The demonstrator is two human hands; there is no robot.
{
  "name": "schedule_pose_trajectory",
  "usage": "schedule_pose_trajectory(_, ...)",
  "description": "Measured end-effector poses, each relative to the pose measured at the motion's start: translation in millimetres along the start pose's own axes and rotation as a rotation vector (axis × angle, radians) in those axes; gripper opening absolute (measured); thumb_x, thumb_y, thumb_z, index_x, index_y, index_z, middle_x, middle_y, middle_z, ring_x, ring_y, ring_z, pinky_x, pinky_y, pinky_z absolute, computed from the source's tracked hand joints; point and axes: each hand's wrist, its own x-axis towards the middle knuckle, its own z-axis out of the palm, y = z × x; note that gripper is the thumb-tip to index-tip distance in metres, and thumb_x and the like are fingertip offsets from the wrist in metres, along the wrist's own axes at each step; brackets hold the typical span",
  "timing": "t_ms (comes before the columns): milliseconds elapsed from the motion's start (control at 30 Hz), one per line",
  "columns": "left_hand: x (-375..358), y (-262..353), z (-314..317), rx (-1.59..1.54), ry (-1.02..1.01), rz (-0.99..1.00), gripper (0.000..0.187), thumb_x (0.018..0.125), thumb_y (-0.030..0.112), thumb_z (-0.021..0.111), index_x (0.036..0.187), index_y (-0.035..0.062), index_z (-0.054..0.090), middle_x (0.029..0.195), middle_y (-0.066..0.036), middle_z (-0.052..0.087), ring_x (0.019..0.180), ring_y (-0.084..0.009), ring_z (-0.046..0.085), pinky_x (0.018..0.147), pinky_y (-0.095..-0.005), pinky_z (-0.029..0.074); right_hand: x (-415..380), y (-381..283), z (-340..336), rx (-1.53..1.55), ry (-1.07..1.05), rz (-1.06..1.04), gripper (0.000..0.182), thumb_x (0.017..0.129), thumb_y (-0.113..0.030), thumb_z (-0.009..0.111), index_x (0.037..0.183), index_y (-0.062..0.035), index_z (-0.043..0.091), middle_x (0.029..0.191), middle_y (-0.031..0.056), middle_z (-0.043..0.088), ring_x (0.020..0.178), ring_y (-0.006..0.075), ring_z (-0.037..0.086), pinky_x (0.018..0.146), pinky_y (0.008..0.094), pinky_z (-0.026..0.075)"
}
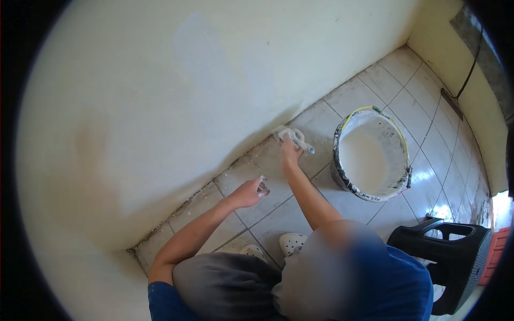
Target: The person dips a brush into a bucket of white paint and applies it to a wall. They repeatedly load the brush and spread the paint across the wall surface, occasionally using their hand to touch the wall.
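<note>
My right hand point(290, 151) is closed around a whitish, paint-smeared thing with a loop point(293, 137), low beside the foot of the wall. Its exact kind I cannot tell. To the left, my left hand point(250, 192) hangs over the floor tiles, thumb and loosely bent fingers apart, with white smears on the fingers and nothing visible in them. Right of my right hand stands a bucket point(337, 174), its rim crusted with paint and fitted with a yellow handle. Pale, creamy liquid point(364, 160) lies inside it.
A cream wall point(160, 107) with paler patches runs along the tiled floor point(278, 216). A black plastic stool point(460, 235) lies on its side at the lower right, near something red point(495, 257). A dark flat tool point(451, 104) rests by the far wall. My white clogs point(292, 243) are below.
</note>
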Motion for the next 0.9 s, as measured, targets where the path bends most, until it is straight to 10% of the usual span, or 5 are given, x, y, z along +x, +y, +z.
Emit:
schedule_pose_trajectory(300,13.4,7.5,0.9,-0.041,0.07,0.061,0.032,0.083,0.018,0.055,0.111,0.0012,0.05,0.092,-0.018,0.064,0.088,-0.0331,0.061,0.078,-0.0392,0.048,-72.6,-225.1,127.5,0.456,-0.539,-0.217,0.036,0.085,-0.003,0.055,0.117,-0.0021,0.039,0.1,0.0117,0.056,0.09,0.0186,0.059,0.078,0.0355,0.054)
schedule_pose_trajectory(600,1.6,-4.9,6.9,0.064,0.166,-0.153,0.028,0.081,0.022,0.056,0.1,0.0016,0.056,0.09,-0.02,0.063,0.087,-0.0357,0.06,0.077,-0.0422,0.048,2.3,-21.1,15.7,0.04,-0.019,0.041,0.041,0.081,-0.001,0.057,0.118,-0.004,0.039,0.109,0.0136,0.052,0.089,0.0201,0.059,0.071,0.0277,0.054)
schedule_pose_trajectory(767,1.0,-19.1,17.1,0.054,0.136,-0.147,0.029,0.081,0.022,0.057,0.1,0.0005,0.056,0.093,-0.021,0.063,0.089,-0.0356,0.06,0.079,-0.0412,0.047,23.6,-51.6,29.1,0.085,-0.047,0.159,0.035,0.082,-0.007,0.055,0.113,0.001,0.04,0.106,0.0126,0.052,0.09,0.0204,0.059,0.071,0.0266,0.054)
schedule_pose_trajectory(900,13.8,-21.6,15.2,0.021,0.133,-0.091,0.027,0.083,0.021,0.057,0.1,-0.0001,0.058,0.094,-0.019,0.064,0.089,-0.0334,0.061,0.079,-0.0384,0.047,-27.1,-200.9,115.0,0.344,-0.435,-0.033,0.026,0.082,-0.009,0.054,0.103,0.006,0.051,0.107,0.0132,0.054,0.095,0.0212,0.057,0.08,0.0336,0.051)
